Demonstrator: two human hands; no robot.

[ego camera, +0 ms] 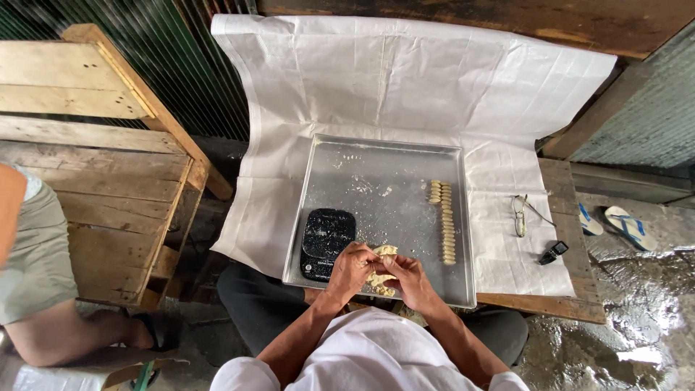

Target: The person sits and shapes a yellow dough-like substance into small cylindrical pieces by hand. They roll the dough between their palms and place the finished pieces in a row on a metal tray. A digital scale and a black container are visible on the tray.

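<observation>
Our left hand (350, 269) and right hand (407, 279) had their fingers closed around a dough lump (381, 269) over the metal tray (376, 170). Crumbs could drop onto the black scale (327, 239) just left, or a careless reach could nudge the shaped pieces (443, 221) lined up right of our fingers.

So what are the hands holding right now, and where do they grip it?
Both the left hand and right hand hold a pale lump of dough between them, fingers closed around its sides, above the metal tray.
</observation>
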